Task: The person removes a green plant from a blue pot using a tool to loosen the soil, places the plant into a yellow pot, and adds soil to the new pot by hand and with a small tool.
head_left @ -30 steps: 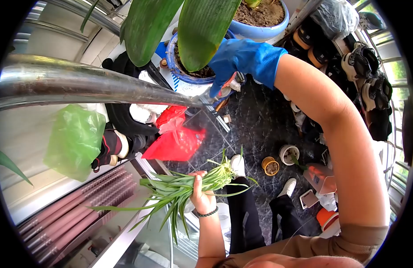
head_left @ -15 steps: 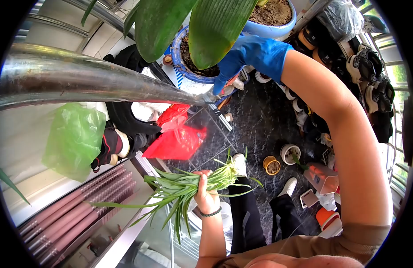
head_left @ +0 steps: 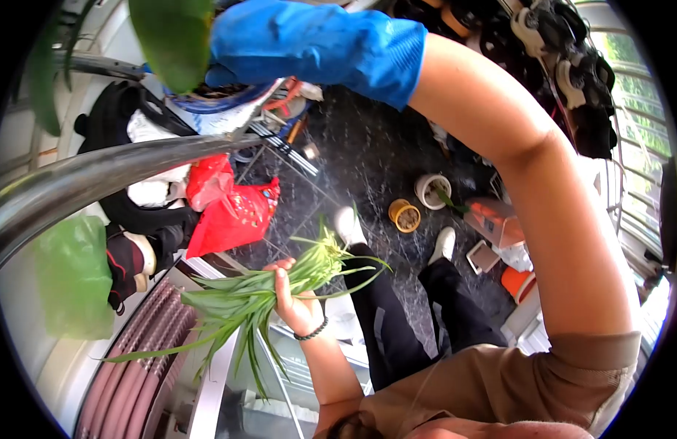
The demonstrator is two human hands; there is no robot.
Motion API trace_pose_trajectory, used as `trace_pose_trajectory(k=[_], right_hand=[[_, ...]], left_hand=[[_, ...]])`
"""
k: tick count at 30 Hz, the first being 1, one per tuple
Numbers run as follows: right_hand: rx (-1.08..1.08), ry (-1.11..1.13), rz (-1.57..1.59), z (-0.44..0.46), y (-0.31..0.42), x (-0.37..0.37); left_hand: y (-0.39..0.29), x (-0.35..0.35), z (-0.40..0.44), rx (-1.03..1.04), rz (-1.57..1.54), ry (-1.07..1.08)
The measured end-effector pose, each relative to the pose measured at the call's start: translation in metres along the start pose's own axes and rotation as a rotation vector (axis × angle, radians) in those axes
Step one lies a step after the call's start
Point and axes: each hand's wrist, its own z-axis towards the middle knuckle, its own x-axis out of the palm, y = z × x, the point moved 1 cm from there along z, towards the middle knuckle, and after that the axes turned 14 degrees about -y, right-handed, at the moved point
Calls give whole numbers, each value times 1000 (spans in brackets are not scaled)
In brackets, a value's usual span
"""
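My left hand (head_left: 298,311), bare with a dark bead bracelet at the wrist, is closed around a bunch of long green leaves (head_left: 236,300) with pale bases, like a spider plant. The leaf tips hang to the left and the bases point right. My right hand (head_left: 280,47) wears a blue rubber glove and reaches across the top of the view. It is over the rim of a blue flowerpot (head_left: 214,104), next to a broad green leaf (head_left: 174,40). Its fingertips are partly hidden at the leaf and pot, so their grip is unclear.
A metal rail (head_left: 126,164) crosses at left. Around it are a red plastic bag (head_left: 236,216), a green bag (head_left: 75,278) and shoes. On the dark tiled floor (head_left: 367,139) stand a small yellow pot (head_left: 405,216) and a white pot (head_left: 432,192). Shoes fill a rack (head_left: 565,51) at upper right.
The view has shifted, and most things now sit further left. My gloved right hand has moved left across the blue pot. My left hand still holds the leaf bunch.
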Motion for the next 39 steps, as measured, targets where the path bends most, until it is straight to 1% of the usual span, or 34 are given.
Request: trace_pose_trajectory(k=[1,2,4,5,7,8,10,12,14,16,17,18,20,22,23,24,25,26,27,28,29,30,32,34,35,36,37,38,39], right_hand=[[86,-7,57,6,-20,34],[92,-3,52,0,-23,41],[-41,-114,-14,-10,-26,48],[-28,-119,-9,-19,-17,35],[44,-144,106,-36,-3,3],[35,-158,119,-41,-3,1],[69,-446,361,-56,-5,-7],[170,-475,476,-90,2,-23],[346,-356,523,-134,13,-49],[744,-285,711,-187,21,-43],[832,-355,785,-219,22,-30],[924,-426,860,-255,24,-11],[1124,-339,760,-329,28,25],[1291,-138,678,-404,27,82],[1294,-141,684,-427,22,105],[1174,0,539,-446,17,127],[1049,139,397,-462,14,155],[1055,146,406,-475,9,194],[988,79,433,-483,1,239],[917,15,460,-482,-10,273],[905,18,506,-461,-20,298],[891,17,552,-432,-29,325],[698,-1,355,-393,-43,392],[752,348,360,-335,-59,429],[747,348,363,-309,-62,443],[782,357,372,-303,-68,481],[864,368,391,-297,-74,518],[1032,381,437,-298,-85,564],[1234,367,515,-298,-93,596]], left_hand=[[0,4,-4,-11,5,-9],[3,3,-3,-18,7,-5],[7,-1,-2,5,38,32],[7,1,-5,-11,44,21],[10,4,-6,2,53,21],[12,4,-7,5,48,9],[17,3,-6,24,65,8],[25,2,-6,-18,61,-22],[32,4,-10,-8,84,15],[45,4,-10,-16,102,5],[53,5,-11,-13,95,1],[62,7,-12,-9,98,3],[85,7,-11,-30,85,-52],[112,3,-8,-50,70,-66],[127,2,-5,-39,67,-62],[144,-1,-2,-30,63,-58],[160,-4,2,-67,22,-83],[174,-9,6,-68,31,-92],[189,-15,11,-120,-11,-101],[205,-20,16,-170,-57,-115],[218,-28,18,-196,-38,-182],[229,-34,20,-164,5,-160],[259,-70,32,-198,74,-242],[278,-95,44,-209,176,-289],[281,-99,48,-227,174,-333],[277,-96,51,-234,140,-354],[269,-86,54,-195,128,-333],[260,-76,55,-158,118,-314],[254,-72,55,-166,121,-344]])
